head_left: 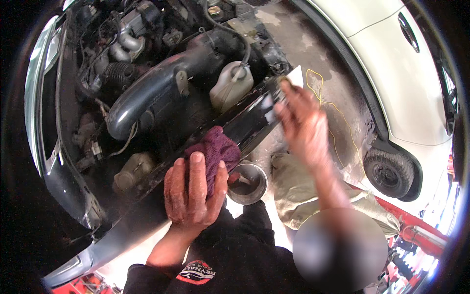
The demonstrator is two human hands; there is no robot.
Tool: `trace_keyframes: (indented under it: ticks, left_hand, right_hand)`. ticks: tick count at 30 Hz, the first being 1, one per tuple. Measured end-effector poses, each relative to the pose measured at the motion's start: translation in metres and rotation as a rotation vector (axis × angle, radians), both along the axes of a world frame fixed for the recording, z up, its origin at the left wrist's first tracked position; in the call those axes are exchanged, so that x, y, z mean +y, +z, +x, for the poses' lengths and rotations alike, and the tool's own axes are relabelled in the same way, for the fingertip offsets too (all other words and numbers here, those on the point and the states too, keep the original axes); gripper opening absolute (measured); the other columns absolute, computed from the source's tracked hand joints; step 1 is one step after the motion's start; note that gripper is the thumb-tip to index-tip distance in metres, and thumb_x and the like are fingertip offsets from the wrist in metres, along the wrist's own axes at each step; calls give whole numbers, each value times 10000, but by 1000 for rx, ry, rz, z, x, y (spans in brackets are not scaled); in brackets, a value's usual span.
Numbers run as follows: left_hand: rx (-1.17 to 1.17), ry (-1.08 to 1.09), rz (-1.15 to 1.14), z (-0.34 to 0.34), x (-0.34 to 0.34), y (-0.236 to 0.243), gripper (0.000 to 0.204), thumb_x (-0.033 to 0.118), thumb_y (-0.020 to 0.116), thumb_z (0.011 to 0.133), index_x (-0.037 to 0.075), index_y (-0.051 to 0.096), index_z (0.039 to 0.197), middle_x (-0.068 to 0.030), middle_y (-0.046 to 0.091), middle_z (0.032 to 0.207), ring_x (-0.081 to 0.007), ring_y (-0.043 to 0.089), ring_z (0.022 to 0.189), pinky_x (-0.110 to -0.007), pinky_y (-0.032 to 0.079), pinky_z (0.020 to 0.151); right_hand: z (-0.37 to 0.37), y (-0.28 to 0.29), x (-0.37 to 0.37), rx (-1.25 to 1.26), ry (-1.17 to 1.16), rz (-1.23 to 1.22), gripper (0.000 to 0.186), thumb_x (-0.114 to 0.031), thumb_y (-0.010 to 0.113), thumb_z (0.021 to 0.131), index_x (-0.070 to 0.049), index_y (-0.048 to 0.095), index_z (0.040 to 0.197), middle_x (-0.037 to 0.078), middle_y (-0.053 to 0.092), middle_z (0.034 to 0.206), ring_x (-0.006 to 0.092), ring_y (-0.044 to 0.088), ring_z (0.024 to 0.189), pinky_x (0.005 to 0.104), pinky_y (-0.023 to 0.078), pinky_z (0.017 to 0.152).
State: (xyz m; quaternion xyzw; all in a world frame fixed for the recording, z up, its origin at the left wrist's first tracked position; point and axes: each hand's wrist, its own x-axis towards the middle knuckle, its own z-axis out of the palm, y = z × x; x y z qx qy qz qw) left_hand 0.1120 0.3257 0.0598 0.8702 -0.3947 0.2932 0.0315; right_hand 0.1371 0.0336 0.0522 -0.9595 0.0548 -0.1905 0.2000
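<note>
My left hand point(196, 191) presses a purple cloth point(218, 152) onto the front edge of an open engine bay, its fingers lying over the cloth. Farther along that edge, a glossy black painted bar point(245, 125) carries light streaks near its right end. Just above that end is my right hand point(303, 117), smeared by motion, with its fingers drawn together. A small yellowish-brown piece point(284, 82) shows at its fingertips, too blurred to name. A white plastic reservoir point(232, 85) sits inside the bay behind the bar.
A thick black intake pipe point(147, 95) curves through the bay. Below the bar stands a round bucket point(264, 183) with something in it. A beige cover point(289, 196) lies to its right. A yellow cord point(338, 108) runs across the floor toward a white car point(391, 88).
</note>
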Motion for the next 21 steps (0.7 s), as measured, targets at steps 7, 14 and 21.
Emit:
trace_keyframes:
  ticks: [7,14,21]
  left_hand:
    - [-10,10,6,-1,-1,1,284,252,695,1070,98,733,1305,-262,608,1473,-447,637,1229,-528,575,996]
    - [2,6,-17,-1,-2,1,284,248,704,1065,100,743,1304,-254,591,1493,-443,625,1255,-522,561,1018]
    - [22,21,-6,-2,-1,2,297,242,721,1051,105,743,1313,-248,584,1503,-439,614,1267,-517,554,1033]
  right_hand:
    - [36,-16,-30,1,-277,163,357,-186,731,991,-72,762,1328,228,747,1272,408,763,1067,460,595,935]
    - [9,-16,0,-126,-117,61,397,-201,721,984,-99,734,1368,247,728,1254,452,754,1025,533,608,936]
    - [47,-18,-43,133,-376,151,387,-195,728,987,-78,752,1354,251,743,1235,415,777,980,462,609,893]
